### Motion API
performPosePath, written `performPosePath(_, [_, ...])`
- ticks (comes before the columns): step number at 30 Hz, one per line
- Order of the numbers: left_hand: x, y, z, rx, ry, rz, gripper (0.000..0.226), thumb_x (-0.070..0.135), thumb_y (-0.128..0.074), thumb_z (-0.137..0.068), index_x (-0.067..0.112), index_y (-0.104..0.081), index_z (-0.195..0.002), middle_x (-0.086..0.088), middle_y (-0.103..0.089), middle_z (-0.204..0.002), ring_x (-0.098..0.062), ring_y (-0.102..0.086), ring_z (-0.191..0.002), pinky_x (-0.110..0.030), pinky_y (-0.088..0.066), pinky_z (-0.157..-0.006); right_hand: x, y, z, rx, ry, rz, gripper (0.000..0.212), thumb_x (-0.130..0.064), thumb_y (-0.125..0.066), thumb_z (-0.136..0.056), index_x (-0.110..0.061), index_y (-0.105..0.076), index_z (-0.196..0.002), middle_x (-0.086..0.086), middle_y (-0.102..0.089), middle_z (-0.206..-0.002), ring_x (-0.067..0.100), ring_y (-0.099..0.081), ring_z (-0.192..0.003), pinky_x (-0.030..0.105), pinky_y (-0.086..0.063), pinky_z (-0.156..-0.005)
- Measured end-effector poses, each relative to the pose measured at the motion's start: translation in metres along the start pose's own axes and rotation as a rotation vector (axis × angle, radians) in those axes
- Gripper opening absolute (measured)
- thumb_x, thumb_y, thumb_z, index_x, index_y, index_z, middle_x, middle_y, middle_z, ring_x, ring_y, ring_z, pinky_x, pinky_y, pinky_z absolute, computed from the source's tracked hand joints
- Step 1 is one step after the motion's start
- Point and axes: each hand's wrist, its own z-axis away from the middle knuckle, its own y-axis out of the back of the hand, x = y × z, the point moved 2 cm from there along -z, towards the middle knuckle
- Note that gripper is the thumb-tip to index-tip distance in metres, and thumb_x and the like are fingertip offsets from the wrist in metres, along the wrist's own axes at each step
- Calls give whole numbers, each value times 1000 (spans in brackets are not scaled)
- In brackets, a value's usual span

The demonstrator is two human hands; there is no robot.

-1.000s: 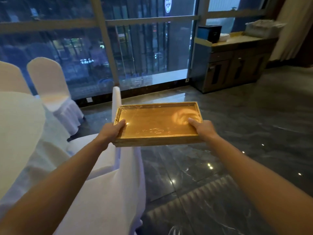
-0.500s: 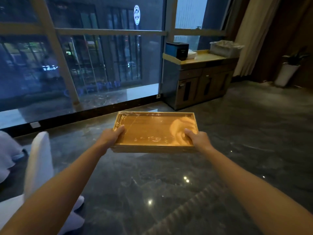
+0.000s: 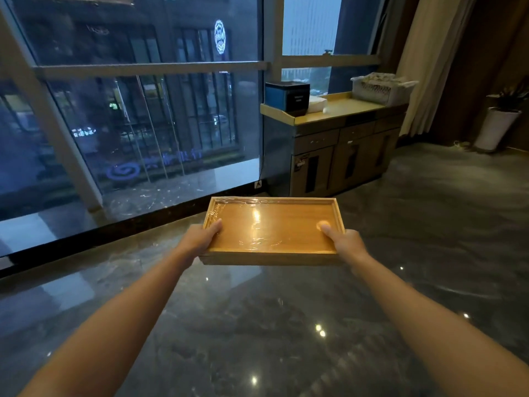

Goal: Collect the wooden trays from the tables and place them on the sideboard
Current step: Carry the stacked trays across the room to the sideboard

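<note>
A shallow wooden tray (image 3: 272, 224) wrapped in clear film is held level in front of me over the dark floor. My left hand (image 3: 199, 239) grips its left rim, thumb inside the tray. At the right rim my right hand (image 3: 345, 242) grips the same way. The sideboard (image 3: 343, 150), a wooden cabinet with a yellow top, stands ahead and to the right against the window. The tray is well short of it.
On the sideboard top stand a dark blue box (image 3: 287, 96), a white object (image 3: 316, 104) and a white basket (image 3: 380, 87). A glass window wall (image 3: 137, 116) runs along the left. A curtain (image 3: 426, 61) and a potted plant (image 3: 499, 121) stand at the right. Glossy dark floor (image 3: 286, 325) lies between.
The white-covered table and chairs have dropped out of view on the left. The sideboard has grown larger and nearer. Both hands keep the same hold on the tray.
</note>
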Motion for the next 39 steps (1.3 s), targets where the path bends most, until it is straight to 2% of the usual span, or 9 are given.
performPosePath(4, [68, -36, -104, 9, -20, -23, 54, 46, -44, -90, 0, -57, -115, -11, -60, -99, -21, -55, -86, -31, -40, -77, -29, 19, -116, 9, 7, -33, 48, -42, -55, -87, -2, -57, -114, 10, -60, -99, 25, -58, -91, 34, -45, -77])
performPosePath(11, [154, -96, -270, -19, -27, -24, 52, 44, -46, -90, -1, -58, -114, -8, -59, -95, -21, -55, -86, -30, -41, -77, -66, 40, -298, 38, 13, -28, 50, -41, -54, -88, -1, -55, -118, 12, -60, -104, 28, -58, -98, 38, -46, -85])
performPosePath(16, [193, -156, -406, -55, -35, -30, 49, 45, -46, -89, 2, -61, -108, -2, -59, -80, -17, -56, -76, -28, -43, -70, -74, 49, -440, 63, 7, -18, 51, -41, -53, -89, 0, -52, -120, 12, -59, -104, 25, -57, -94, 33, -44, -78])
performPosePath(21, [267, -213, -555, -86, -93, -46, 49, 44, -48, -89, 0, -62, -105, -13, -63, -98, -23, -57, -83, -31, -42, -74, -108, 68, -594, 124, -2, -20, 50, -40, -52, -90, 1, -54, -118, 11, -58, -98, 23, -55, -89, 29, -42, -66])
performPosePath(24, [327, -249, -638, -117, -119, -71, 52, 44, -45, -90, -2, -59, -111, -17, -63, -108, -24, -58, -89, -30, -43, -77, -138, 94, -682, 165, -14, -23, 50, -40, -52, -90, 1, -53, -119, 11, -58, -100, 25, -56, -92, 33, -45, -77])
performPosePath(27, [381, -290, -704, -156, -144, -85, 53, 44, -42, -92, -1, -55, -117, -17, -62, -114, -25, -58, -97, -28, -41, -79, -157, 124, -761, 196, -31, -36, 50, -39, -52, -90, 1, -53, -120, 10, -57, -100, 25, -55, -93, 35, -44, -80])
performPosePath(33, [452, -389, -830, -196, -128, -82, 53, 45, -43, -91, 2, -54, -120, -12, -61, -108, -23, -58, -96, -29, -42, -81, -155, 177, -922, 197, -72, -51, 48, -38, -51, -91, 2, -54, -118, 4, -56, -88, 21, -54, -88, 31, -41, -75])
performPosePath(35, [471, -424, -873, -178, -112, -74, 53, 45, -44, -90, 2, -54, -120, -13, -62, -109, -25, -59, -99, -31, -43, -82, -152, 195, -981, 178, -81, -46, 51, -40, -51, -90, 2, -52, -120, 5, -56, -91, 20, -54, -89, 29, -42, -73])
performPosePath(39, [518, -493, -959, -148, -91, -51, 52, 46, -46, -89, 3, -58, -117, -8, -61, -97, -20, -58, -89, -30, -43, -79, -157, 237, -1101, 118, -65, -28, 54, -42, -51, -90, 2, -51, -122, 12, -59, -103, 22, -57, -90, 25, -43, -63])
